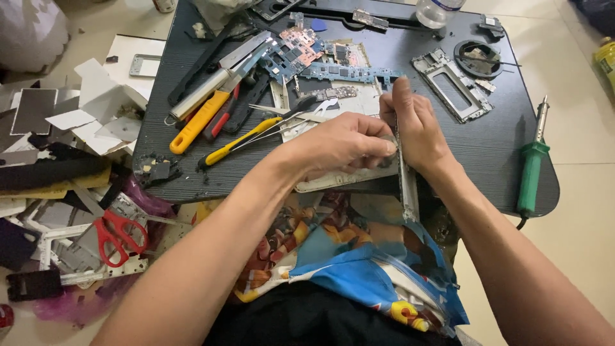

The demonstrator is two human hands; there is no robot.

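Your left hand and right hand both clench a white phone frame stood on edge at the near rim of the dark tabletop. Circuit boards, yellow-handled tools and a green soldering iron litter that surface. Red scissors lie among scrap on the pale tiled floor.

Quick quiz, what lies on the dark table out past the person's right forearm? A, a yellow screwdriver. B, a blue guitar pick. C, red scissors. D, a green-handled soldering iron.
D: the green-handled soldering iron lies near the right edge of the table.
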